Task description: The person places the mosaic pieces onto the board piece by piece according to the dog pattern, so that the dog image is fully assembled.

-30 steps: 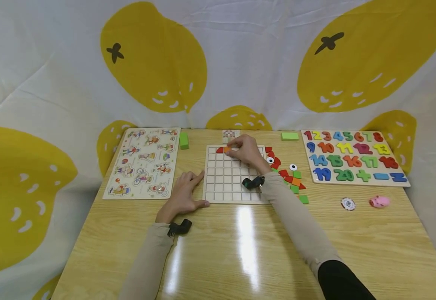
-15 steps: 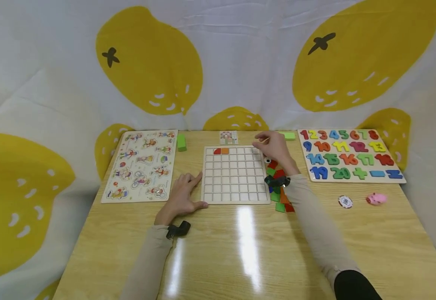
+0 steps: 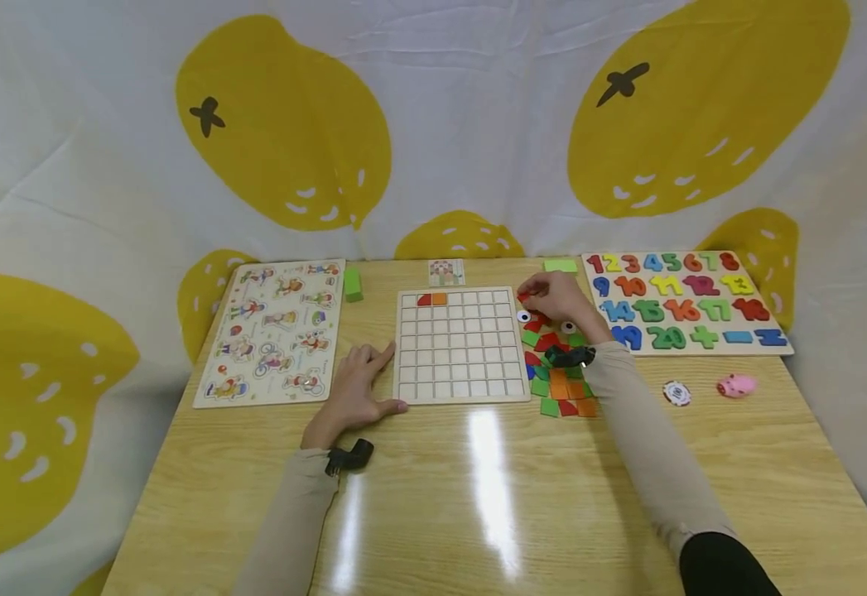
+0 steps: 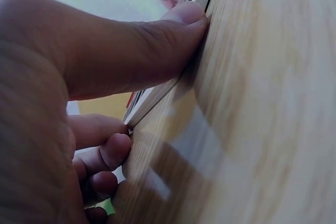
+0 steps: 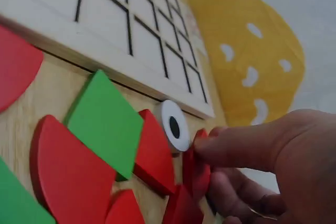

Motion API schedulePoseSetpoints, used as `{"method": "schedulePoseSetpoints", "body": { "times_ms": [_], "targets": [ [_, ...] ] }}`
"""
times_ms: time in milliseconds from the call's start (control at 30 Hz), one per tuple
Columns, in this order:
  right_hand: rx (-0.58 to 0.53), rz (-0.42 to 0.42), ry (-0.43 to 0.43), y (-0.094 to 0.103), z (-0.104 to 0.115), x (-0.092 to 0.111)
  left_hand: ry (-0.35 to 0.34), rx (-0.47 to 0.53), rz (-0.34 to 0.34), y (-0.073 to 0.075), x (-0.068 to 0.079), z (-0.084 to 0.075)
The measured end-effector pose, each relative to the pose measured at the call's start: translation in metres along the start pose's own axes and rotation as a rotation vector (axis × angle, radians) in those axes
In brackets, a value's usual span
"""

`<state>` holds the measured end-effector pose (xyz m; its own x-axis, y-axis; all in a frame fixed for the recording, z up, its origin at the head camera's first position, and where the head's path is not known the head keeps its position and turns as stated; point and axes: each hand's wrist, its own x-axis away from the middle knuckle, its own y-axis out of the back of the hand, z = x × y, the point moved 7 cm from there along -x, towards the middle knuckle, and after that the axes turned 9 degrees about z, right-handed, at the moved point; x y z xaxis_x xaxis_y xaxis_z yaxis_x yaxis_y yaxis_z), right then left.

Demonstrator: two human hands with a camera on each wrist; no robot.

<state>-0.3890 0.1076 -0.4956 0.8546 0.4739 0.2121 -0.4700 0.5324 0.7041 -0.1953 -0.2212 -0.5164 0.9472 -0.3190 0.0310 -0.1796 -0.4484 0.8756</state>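
A wooden grid board (image 3: 451,352) lies mid-table, a red rounded tile (image 3: 424,300) and an orange square tile (image 3: 440,299) side by side in its top row. My left hand (image 3: 354,393) rests at the board's lower left corner, thumb along the front edge and index finger at the left side. Off the board's upper right side, my right hand (image 3: 556,298) pinches a red tile (image 5: 199,166) between thumb and fingers. Beside that tile is a round eye piece (image 5: 174,127). A green tile (image 5: 105,124) and several red ones lie close by.
Loose red, green, orange and blue tiles (image 3: 558,389) spread right of the board. A pattern card (image 3: 445,271) lies behind it. A picture puzzle (image 3: 276,339) is at left, a number puzzle (image 3: 690,302) at right. Nearer are a poker chip (image 3: 676,393) and pink pig (image 3: 737,386).
My right hand has left the orange tile in the top row and moved right to the loose tiles, where it now pinches a red one. The left hand stays at the board's corner.
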Motion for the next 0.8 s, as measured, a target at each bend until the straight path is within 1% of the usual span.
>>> {"method": "schedulePoseSetpoints", "body": {
  "times_ms": [100,233,333,433,533,600,700,800],
  "targets": [
    [-0.007,0.002,0.006,0.001,-0.002,0.003,-0.003,-0.005,-0.004,-0.001,0.0,0.0],
    [0.003,-0.054,-0.044,0.001,-0.008,0.004,0.002,-0.016,0.0,-0.001,-0.001,0.001],
    [0.048,-0.069,-0.071,0.0,-0.006,0.003,0.003,-0.011,0.001,-0.001,-0.002,0.002],
    [0.112,-0.039,-0.068,-0.004,0.0,0.001,-0.001,-0.004,0.002,-0.001,-0.003,0.001],
    [0.116,-0.032,-0.025,-0.007,0.007,-0.001,-0.002,-0.006,0.006,-0.001,-0.004,0.001],
    [0.057,-0.054,0.034,-0.008,0.017,-0.003,0.0,-0.012,0.005,-0.001,-0.004,0.002],
    [-0.046,-0.09,0.134,-0.012,0.037,-0.009,0.003,-0.015,0.001,-0.001,-0.003,0.002],
    [-0.101,-0.086,0.198,-0.023,0.058,-0.019,0.005,-0.013,-0.01,-0.001,-0.001,0.002]
  ]
}}
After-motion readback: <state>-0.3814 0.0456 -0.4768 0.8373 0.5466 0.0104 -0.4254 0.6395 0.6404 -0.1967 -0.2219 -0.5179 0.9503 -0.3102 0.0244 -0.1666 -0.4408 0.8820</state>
